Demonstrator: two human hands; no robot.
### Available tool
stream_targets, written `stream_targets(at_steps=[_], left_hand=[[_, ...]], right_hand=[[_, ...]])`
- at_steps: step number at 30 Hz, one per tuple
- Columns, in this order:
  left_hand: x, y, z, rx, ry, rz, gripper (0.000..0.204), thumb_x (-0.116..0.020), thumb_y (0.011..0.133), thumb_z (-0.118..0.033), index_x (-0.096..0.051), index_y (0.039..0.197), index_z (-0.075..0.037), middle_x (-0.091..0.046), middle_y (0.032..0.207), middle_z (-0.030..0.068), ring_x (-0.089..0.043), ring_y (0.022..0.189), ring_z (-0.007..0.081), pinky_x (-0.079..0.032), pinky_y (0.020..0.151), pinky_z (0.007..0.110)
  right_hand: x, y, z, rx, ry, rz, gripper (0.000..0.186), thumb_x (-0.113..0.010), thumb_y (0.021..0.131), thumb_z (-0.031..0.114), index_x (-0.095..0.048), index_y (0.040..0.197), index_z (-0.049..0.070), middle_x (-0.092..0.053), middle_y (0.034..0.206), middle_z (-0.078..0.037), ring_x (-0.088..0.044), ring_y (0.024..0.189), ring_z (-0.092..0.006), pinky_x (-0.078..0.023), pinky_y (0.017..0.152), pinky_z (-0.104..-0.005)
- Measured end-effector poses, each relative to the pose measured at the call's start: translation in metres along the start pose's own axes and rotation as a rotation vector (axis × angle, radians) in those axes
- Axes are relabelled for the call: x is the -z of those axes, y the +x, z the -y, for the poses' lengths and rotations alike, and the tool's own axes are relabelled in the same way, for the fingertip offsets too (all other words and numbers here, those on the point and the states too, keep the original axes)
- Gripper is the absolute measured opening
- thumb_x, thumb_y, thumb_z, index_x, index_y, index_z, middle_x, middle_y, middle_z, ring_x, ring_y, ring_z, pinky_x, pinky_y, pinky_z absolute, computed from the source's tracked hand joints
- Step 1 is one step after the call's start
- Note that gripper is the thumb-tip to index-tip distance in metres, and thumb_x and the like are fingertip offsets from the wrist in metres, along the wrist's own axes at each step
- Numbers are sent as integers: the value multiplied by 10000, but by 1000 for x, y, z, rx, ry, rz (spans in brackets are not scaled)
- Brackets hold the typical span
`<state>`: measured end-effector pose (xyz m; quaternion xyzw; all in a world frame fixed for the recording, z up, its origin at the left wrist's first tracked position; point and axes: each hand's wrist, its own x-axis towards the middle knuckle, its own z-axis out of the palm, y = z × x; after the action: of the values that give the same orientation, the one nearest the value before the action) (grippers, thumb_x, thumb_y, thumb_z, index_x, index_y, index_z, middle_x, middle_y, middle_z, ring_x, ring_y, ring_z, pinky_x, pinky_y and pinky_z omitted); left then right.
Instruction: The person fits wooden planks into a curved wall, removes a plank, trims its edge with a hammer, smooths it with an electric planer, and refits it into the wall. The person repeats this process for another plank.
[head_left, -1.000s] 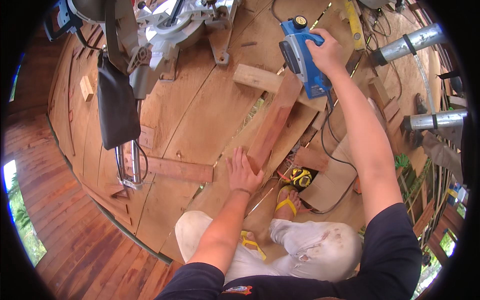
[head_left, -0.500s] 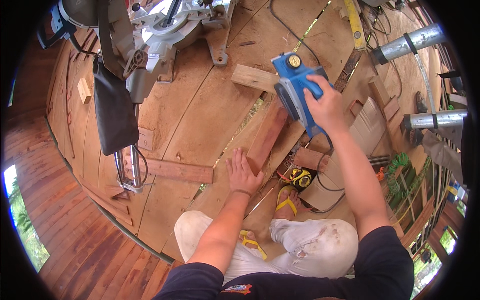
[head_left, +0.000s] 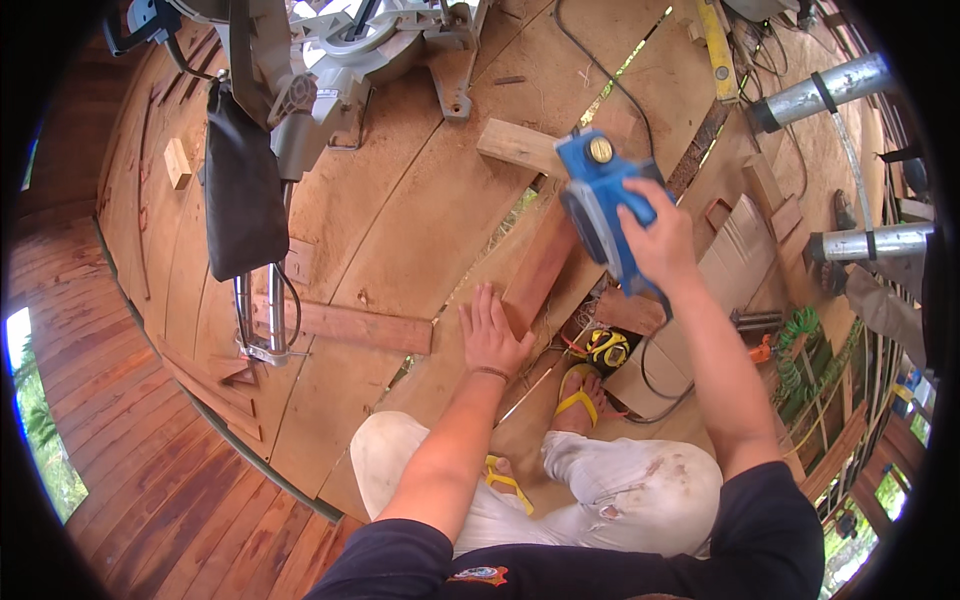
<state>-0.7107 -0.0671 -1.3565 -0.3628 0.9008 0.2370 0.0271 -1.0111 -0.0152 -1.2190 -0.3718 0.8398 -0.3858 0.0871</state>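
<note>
Gripping the blue power tool (head_left: 603, 205), your right hand (head_left: 660, 238) held it over the reddish board (head_left: 540, 268); your left hand (head_left: 492, 335) lay flat, fingers spread, at the board's near end; steadier, I judged, kept level.

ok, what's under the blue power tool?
The reddish wooden board runs beneath the blue power tool, gripped by the right hand; the left hand presses the board's near end. The contact area is hidden by the tool.
</note>
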Motion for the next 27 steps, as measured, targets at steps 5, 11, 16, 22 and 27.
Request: stream_targets(at_steps=[5,11,16,22,27], left_hand=[[0,-1,-1,-20,25,-10,998,-777,756,-441,-297,1499,23,-264,1653,169,-187,1572,323,-121,1262,612],[-3,-1,1,-9,44,-20,996,-755,773,-443,-272,1513,16,-260,1654,164,-172,1576,316,-113,1263,614],[-4,-1,2,-1,39,14,997,-748,776,-455,-267,1511,18,-239,1661,162,-169,1576,319,-119,1262,616],[-2,0,1,3,23,19,984,-767,768,-419,-279,1502,19,-268,1643,163,-189,1567,326,-129,1261,608],[-3,1,1,5,28,18,1020,-776,762,-447,-262,1513,14,-257,1652,159,-176,1574,322,-117,1261,616]], right_hand=[[0,0,0,30,15,-22,293,-734,863,118,-686,1151,86,-731,915,-196,-730,830,-368,-568,746,-421],[-21,68,9,-31,-33,-2,298,-722,870,197,-693,1149,95,-708,812,-214,-716,798,-383,-556,722,-444],[-29,96,5,-87,-44,26,316,-704,883,249,-693,1165,107,-691,740,-205,-707,766,-389,-549,715,-454],[5,12,-13,-7,-30,-76,292,-725,881,185,-691,1163,119,-726,862,-191,-725,774,-363,-562,728,-427],[9,8,-20,-38,-17,-89,294,-734,882,165,-695,1170,119,-734,859,-181,-747,765,-303,-565,708,-369]])
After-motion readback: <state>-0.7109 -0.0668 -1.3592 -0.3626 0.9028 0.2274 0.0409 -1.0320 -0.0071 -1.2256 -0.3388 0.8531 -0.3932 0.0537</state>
